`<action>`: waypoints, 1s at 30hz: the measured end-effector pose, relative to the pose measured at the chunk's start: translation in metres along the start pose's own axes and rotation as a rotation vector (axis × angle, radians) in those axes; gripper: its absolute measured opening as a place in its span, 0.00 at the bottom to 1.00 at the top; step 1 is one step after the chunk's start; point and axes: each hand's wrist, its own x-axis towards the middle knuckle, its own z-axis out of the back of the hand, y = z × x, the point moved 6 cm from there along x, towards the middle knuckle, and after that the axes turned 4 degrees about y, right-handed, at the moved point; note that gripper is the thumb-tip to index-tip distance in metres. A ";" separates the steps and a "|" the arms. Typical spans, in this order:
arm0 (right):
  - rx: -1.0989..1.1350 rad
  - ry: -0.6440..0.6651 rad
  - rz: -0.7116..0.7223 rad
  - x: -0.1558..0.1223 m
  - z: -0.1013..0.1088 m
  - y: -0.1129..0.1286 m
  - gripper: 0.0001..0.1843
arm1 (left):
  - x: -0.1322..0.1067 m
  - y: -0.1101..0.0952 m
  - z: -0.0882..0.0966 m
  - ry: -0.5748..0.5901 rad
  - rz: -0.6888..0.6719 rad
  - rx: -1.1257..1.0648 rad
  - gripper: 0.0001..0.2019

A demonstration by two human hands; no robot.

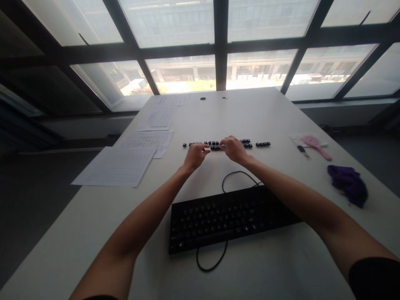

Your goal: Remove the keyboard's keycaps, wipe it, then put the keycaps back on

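Observation:
Small black keycaps [215,147] lie in a broken line across the white table, some in two short rows. My left hand [195,156] is at the left end of a short row, thumb and forefinger a little apart, fingertips close to the keycaps; its palm covers part of the line. At that row's other end, my right hand [234,150] has its fingers bent together on the keycaps, and the exact contact is hidden. Nearer to me a black keyboard [218,218] lies slightly tilted, its right part under my right forearm. Its cable [223,183] loops behind it.
Printed paper sheets [117,166] run along the left side of the table [250,112]. To the right are a pink hairbrush [315,143], a small dark-handled tool [303,151] and a purple cloth [348,183]. Windows stand beyond the far edge.

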 end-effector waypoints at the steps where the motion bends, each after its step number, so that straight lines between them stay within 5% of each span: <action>1: -0.031 0.029 0.004 0.010 -0.005 -0.004 0.08 | 0.012 0.004 -0.007 0.017 0.006 0.022 0.11; 10: -0.072 0.142 0.102 0.033 -0.030 -0.006 0.09 | 0.044 0.014 -0.038 0.123 0.002 0.029 0.11; 18: -0.002 0.178 0.229 0.030 -0.027 0.012 0.11 | 0.030 0.004 -0.026 0.116 0.018 -0.008 0.07; 21: 0.046 0.136 0.260 0.007 -0.013 0.026 0.10 | 0.006 -0.014 -0.006 0.073 0.004 -0.077 0.06; 25: 0.283 0.030 0.285 -0.062 0.014 0.046 0.07 | -0.053 -0.049 0.019 0.043 -0.030 -0.157 0.05; 30: 0.447 0.111 0.327 -0.151 0.020 0.070 0.08 | -0.133 -0.084 0.012 0.166 -0.041 -0.238 0.05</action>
